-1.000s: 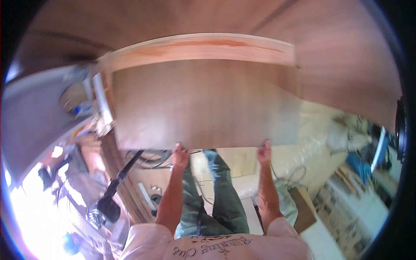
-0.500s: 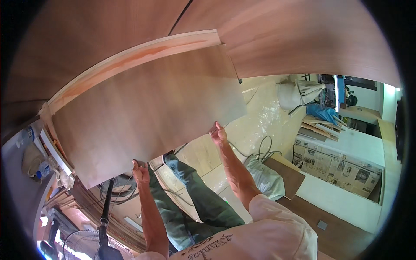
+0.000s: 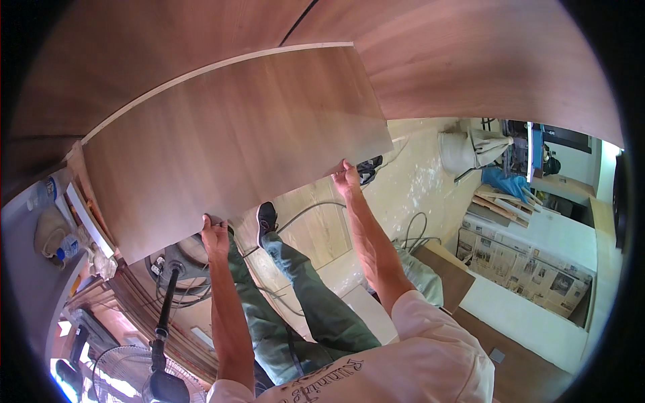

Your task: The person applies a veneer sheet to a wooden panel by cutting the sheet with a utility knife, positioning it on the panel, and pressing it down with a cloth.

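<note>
Board (image 3: 235, 141) now hides most of the pale strip (image 3: 302, 47) up top, so probably further in; left hand (image 3: 216, 236) and right hand (image 3: 347, 179) both pinching its lower edge.

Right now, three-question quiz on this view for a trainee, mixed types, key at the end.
1. True or false: the left hand and the right hand both hold the near edge of the brown panel.
2. Pick one. The trousers are: A) red, B) green, C) white.
3. Fill in: the fan stands nearer the ____ hand.

Key: 1. True. 2. B. 3. Left.
</note>
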